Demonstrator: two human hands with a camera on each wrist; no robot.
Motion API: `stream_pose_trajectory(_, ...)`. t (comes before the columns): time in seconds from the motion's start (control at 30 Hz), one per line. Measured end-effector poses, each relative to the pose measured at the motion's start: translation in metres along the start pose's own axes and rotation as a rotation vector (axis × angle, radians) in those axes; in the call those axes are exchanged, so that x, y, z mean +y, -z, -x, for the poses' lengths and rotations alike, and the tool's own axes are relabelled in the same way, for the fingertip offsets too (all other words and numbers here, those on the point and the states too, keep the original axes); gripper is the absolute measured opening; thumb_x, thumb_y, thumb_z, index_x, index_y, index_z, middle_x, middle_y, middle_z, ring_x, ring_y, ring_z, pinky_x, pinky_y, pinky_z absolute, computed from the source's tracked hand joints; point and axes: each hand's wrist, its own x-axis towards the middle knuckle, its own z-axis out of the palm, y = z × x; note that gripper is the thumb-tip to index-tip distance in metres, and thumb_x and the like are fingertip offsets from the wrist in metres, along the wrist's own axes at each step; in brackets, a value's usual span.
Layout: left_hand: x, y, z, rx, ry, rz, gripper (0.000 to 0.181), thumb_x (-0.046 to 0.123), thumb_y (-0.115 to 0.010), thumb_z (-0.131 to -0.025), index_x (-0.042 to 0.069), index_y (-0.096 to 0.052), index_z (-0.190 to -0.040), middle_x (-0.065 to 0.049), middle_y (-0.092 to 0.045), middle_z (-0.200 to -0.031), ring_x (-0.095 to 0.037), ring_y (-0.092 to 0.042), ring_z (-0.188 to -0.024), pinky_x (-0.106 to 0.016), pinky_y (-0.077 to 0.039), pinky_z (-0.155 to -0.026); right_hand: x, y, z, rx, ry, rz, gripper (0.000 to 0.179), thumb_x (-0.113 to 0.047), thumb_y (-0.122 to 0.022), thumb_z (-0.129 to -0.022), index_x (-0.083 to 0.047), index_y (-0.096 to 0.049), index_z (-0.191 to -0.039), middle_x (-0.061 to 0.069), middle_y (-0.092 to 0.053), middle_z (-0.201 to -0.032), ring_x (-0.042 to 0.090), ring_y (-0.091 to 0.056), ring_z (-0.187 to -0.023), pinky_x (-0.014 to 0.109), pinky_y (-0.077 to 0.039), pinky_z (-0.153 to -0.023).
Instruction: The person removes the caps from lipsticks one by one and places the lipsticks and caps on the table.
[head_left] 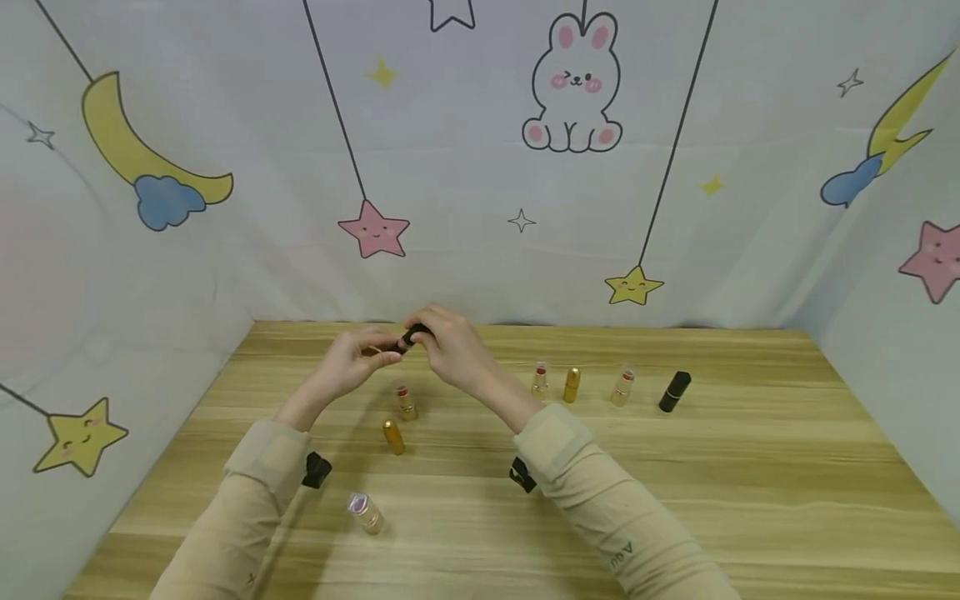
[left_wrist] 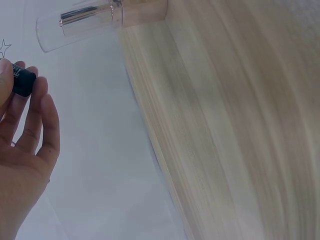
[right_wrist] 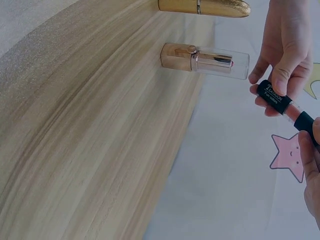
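Lipstick (head_left: 406, 341), dark-cased with a pale pinkish section in its middle, tilted and held up over the far side of the desk (head_left: 450, 550), left of centre. Pinched at its printed end between thumb and fingers of the left hand (head_left: 351, 360); gripped at its other dark end by curled fingers of the right hand (head_left: 453, 346). On the desk near the left hand, a clear-capped tube (head_left: 406, 403) and a gold tube (head_left: 393, 437); nearer, a purple-topped tube (head_left: 366, 514). Off to the right, in a loose row, two further clear-capped tubes (head_left: 622, 387), another gold tube (head_left: 572, 386) between them, and, outermost, a black tube (head_left: 674, 392).
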Motion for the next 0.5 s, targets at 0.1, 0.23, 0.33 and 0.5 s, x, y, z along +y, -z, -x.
stream_pose_trajectory(0.1, -0.0015, 0.0004, 0.0006, -0.003, 0.006, -0.002, 0.029, 0.014, -0.062, -0.092, 0.004, -0.067, -0.119, -0.014, -0.067, -0.116, -0.03, -0.066, -0.101, -0.044, -0.054, -0.085, 0.0007, 0.0016, -0.0004, 0.016, 0.002, 0.01, 0.015, -0.004, -0.056, -0.095, 0.001, -0.065, -0.106, 0.01, -0.067, -0.1, 0.019, -0.065, -0.089, 0.026, -0.054, -0.076)
stream_pose_trajectory(0.23, -0.0033, 0.0011, 0.0017, -0.008, 0.023, 0.002, 0.031, 0.014, -0.062, -0.092, 0.005, -0.066, -0.121, -0.015, -0.067, -0.119, -0.032, -0.064, -0.104, -0.045, -0.054, -0.085, 0.0012, 0.0042, -0.0015, 0.031, 0.013, 0.02, 0.015, -0.005, -0.056, -0.095, 0.0, -0.066, -0.106, 0.009, -0.067, -0.1, 0.019, -0.064, -0.09, 0.028, -0.053, -0.077)
stream_pose_trajectory(0.33, -0.0043, 0.0015, 0.0022, -0.011, 0.038, -0.002, 0.031, 0.016, -0.062, -0.093, 0.006, -0.066, -0.122, -0.015, -0.067, -0.12, -0.032, -0.064, -0.105, -0.045, -0.053, -0.086, 0.0013, 0.0058, -0.0019, 0.031, 0.024, 0.019, 0.015, -0.006, -0.056, -0.095, 0.0, -0.066, -0.105, 0.009, -0.067, -0.1, 0.019, -0.064, -0.091, 0.029, -0.053, -0.077)
stream_pose_trajectory(0.5, -0.0056, 0.0013, 0.0023, -0.006, 0.043, -0.012, 0.031, 0.017, -0.062, -0.093, 0.006, -0.066, -0.121, -0.015, -0.066, -0.12, -0.032, -0.064, -0.105, -0.046, -0.053, -0.085, 0.0009, 0.0077, -0.0014, 0.038, 0.013, 0.017, 0.016, -0.006, -0.056, -0.095, 0.0, -0.065, -0.106, 0.009, -0.067, -0.101, 0.019, -0.064, -0.09, 0.027, -0.053, -0.077)
